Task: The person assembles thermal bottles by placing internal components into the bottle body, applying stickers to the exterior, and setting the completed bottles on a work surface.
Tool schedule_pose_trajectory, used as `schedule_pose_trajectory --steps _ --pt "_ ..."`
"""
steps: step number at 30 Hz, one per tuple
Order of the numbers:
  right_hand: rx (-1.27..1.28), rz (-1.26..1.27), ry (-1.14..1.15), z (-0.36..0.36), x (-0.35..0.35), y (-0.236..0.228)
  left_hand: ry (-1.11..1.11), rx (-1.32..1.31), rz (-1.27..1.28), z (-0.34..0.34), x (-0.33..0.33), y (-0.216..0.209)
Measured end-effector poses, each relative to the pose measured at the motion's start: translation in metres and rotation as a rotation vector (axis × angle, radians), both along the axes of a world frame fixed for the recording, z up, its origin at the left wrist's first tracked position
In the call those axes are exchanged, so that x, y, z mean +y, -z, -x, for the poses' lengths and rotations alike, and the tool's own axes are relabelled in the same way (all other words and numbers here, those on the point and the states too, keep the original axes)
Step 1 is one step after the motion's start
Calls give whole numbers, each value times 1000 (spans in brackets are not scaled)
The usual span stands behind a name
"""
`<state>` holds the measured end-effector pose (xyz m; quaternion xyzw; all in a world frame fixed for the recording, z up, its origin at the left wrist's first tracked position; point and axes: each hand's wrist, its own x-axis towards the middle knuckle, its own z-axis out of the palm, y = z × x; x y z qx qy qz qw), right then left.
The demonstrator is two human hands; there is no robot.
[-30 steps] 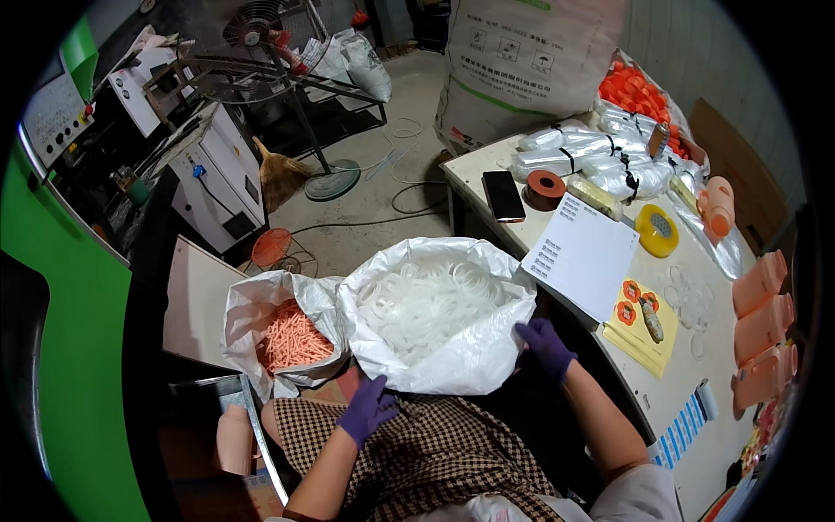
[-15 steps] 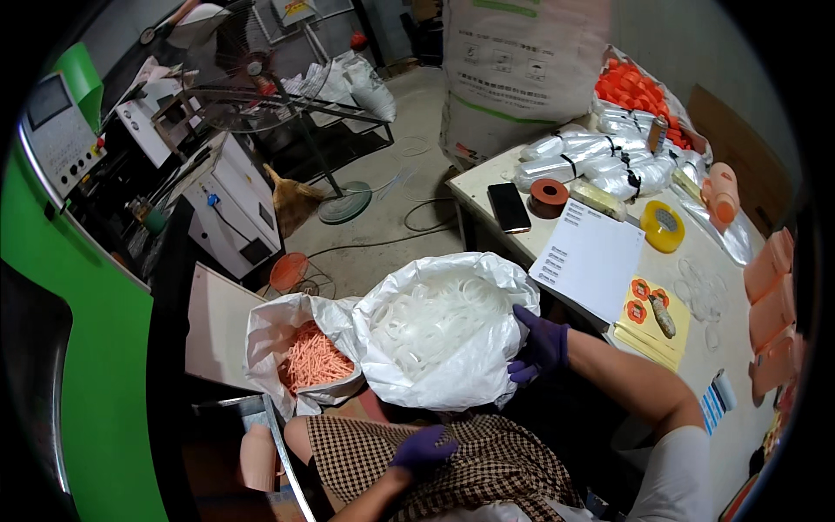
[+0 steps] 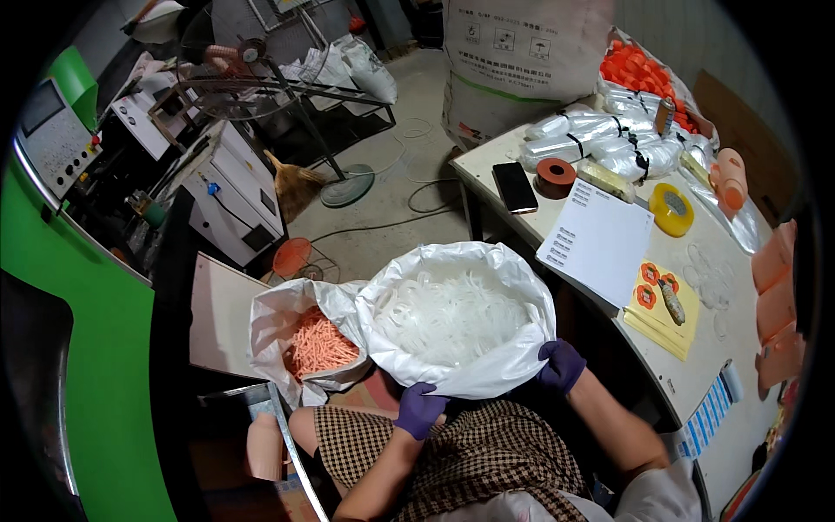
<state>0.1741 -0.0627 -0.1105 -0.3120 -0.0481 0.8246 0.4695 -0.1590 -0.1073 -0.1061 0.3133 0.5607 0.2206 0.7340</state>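
Observation:
A large white woven sack [image 3: 487,378] stands in front of my lap with its mouth wide. Clear, curled plastic pieces [image 3: 457,317] fill it. My left hand [image 3: 420,409], in a purple glove, is closed on the sack's near edge. At its right side my right hand [image 3: 562,365], also gloved in purple, grips the rim with fingers wrapped round the material. Touching it on the left, a smaller white sack [image 3: 265,326] holds many thin pink plastic sticks [image 3: 320,344].
On the right, a table [image 3: 687,383] carries a phone [image 3: 514,188], yellow tape [image 3: 671,210], white sheets [image 3: 596,244] and bagged clear items. At lower left lies a pink part [image 3: 264,448] in a metal-edged bin. A green machine [image 3: 96,365] borders the left; a fan [image 3: 252,52] stands behind.
My left hand has risen from my lap to the sack's near edge and closed on it. My right hand has shifted slightly right and down along the rim.

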Motion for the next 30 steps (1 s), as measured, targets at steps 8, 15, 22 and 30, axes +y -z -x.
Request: schedule_pose_trajectory --steps 8,15,22,30 --pt "-1272 -898 1 6 8 77 3 184 -1145 -10 -3 9" --pt "-1154 -243 308 -4 -1 -1 450 708 -1162 46 -44 14" --pt "-1726 -541 -76 26 86 -67 765 1037 -1700 -14 -34 -71" --pt "-444 -652 -301 -5 166 75 -334 -440 -255 4 -24 104"
